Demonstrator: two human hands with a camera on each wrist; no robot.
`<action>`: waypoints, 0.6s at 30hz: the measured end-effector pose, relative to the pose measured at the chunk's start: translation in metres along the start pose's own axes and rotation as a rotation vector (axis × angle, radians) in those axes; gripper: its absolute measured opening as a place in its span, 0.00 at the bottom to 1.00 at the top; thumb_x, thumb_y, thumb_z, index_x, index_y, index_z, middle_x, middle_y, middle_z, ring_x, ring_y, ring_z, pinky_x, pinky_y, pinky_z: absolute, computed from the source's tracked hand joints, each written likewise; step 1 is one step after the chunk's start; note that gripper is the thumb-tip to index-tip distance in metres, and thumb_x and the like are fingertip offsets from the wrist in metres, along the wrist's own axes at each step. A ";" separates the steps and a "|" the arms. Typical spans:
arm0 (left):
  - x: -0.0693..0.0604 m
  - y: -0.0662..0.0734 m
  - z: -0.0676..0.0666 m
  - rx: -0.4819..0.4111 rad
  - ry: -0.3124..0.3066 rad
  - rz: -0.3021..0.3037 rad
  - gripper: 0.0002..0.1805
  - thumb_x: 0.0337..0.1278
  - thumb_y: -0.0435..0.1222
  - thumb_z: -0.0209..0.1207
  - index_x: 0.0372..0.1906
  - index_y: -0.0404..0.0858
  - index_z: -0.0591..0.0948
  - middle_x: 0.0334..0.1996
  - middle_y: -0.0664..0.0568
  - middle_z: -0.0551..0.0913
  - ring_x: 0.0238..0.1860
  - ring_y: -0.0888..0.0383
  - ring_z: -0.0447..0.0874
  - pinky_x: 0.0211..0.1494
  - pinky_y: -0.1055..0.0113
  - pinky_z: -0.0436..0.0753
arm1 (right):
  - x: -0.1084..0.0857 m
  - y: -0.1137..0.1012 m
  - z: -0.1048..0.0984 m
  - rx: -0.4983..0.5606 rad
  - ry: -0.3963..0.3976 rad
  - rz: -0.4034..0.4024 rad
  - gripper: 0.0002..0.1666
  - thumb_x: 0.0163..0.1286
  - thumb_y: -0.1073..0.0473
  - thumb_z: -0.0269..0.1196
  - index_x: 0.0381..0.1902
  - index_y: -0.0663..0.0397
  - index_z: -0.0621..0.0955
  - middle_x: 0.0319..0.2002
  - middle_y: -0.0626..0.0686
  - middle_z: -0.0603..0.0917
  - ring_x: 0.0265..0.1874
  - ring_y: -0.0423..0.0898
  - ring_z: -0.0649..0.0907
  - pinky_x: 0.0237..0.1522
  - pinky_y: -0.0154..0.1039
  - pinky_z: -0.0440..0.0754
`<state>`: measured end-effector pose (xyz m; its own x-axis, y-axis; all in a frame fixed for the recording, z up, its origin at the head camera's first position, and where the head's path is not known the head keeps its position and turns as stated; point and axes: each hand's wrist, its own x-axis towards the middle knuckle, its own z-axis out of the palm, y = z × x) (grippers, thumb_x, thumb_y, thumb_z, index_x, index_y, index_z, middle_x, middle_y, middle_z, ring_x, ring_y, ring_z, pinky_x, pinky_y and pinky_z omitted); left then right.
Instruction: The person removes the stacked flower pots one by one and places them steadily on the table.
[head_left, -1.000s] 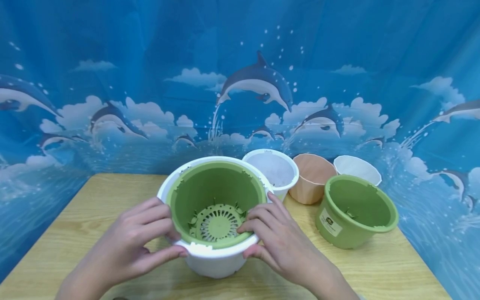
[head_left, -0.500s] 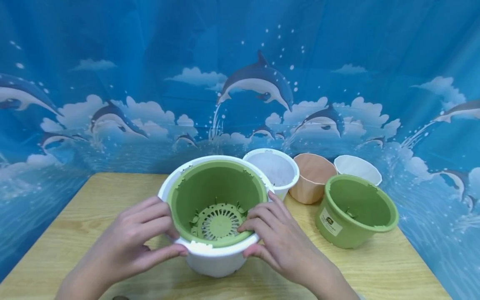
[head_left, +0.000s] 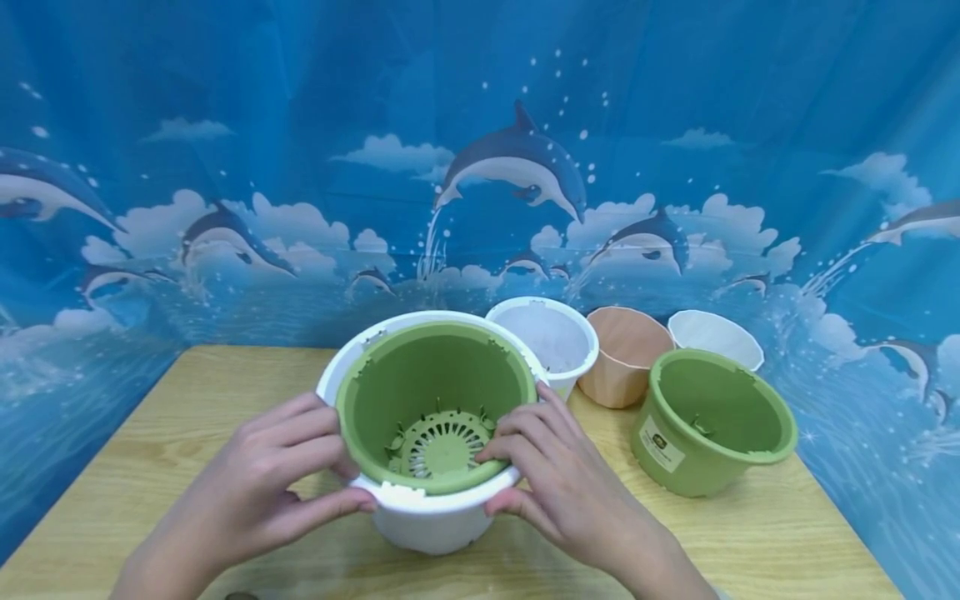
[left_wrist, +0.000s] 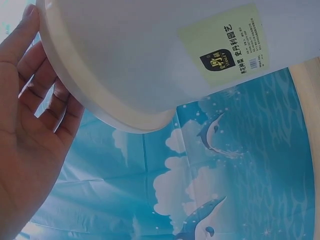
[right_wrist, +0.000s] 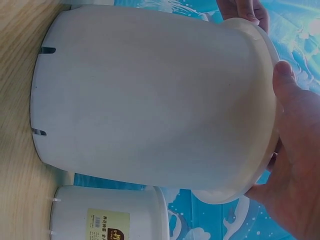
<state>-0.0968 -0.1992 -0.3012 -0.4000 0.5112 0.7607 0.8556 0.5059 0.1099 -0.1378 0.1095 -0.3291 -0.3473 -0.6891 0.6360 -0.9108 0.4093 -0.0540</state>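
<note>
A tall white flowerpot stands on the table, its mouth tipped towards me. Nested inside it is a green flowerpot with a slotted round base. My left hand grips the white rim at the near left, thumb in front and fingers along the side. At the near right, my right hand pinches the rims, thumb outside the white pot and fingers reaching over into the green one. The left wrist view shows a label on the white wall; the right wrist view shows notches at its foot.
Behind to the right stand a smaller white pot, a terracotta-coloured pot and a white faceted pot. Another green pot with a label is nearer on the right. A dolphin-print curtain hangs behind the wooden table.
The green pot inside has shifted slightly to the right and tilted within the white one. Both hands keep their hold on the rim in nearly the same place.
</note>
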 end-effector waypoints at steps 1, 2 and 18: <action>0.000 0.000 0.000 -0.002 -0.001 -0.003 0.12 0.52 0.52 0.70 0.28 0.52 0.81 0.36 0.64 0.82 0.41 0.64 0.77 0.45 0.79 0.77 | 0.000 0.000 0.000 0.000 0.005 -0.002 0.28 0.76 0.35 0.42 0.50 0.46 0.80 0.49 0.46 0.78 0.56 0.46 0.75 0.73 0.61 0.57; 0.000 0.000 0.000 -0.001 -0.001 -0.004 0.12 0.52 0.52 0.70 0.28 0.52 0.81 0.36 0.64 0.82 0.41 0.64 0.77 0.45 0.79 0.77 | 0.000 0.000 0.000 -0.001 0.009 -0.004 0.28 0.76 0.35 0.42 0.50 0.46 0.80 0.49 0.46 0.78 0.56 0.46 0.75 0.73 0.61 0.57; -0.001 0.000 0.000 0.012 -0.012 -0.022 0.12 0.52 0.52 0.70 0.27 0.53 0.80 0.35 0.66 0.81 0.41 0.66 0.75 0.43 0.80 0.76 | -0.001 0.000 0.001 0.005 0.054 -0.002 0.29 0.74 0.34 0.45 0.50 0.48 0.79 0.50 0.47 0.78 0.56 0.47 0.75 0.73 0.59 0.58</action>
<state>-0.0964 -0.1995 -0.3024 -0.4229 0.5078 0.7505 0.8424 0.5256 0.1191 -0.1373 0.1094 -0.3305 -0.3331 -0.6567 0.6766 -0.9126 0.4050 -0.0562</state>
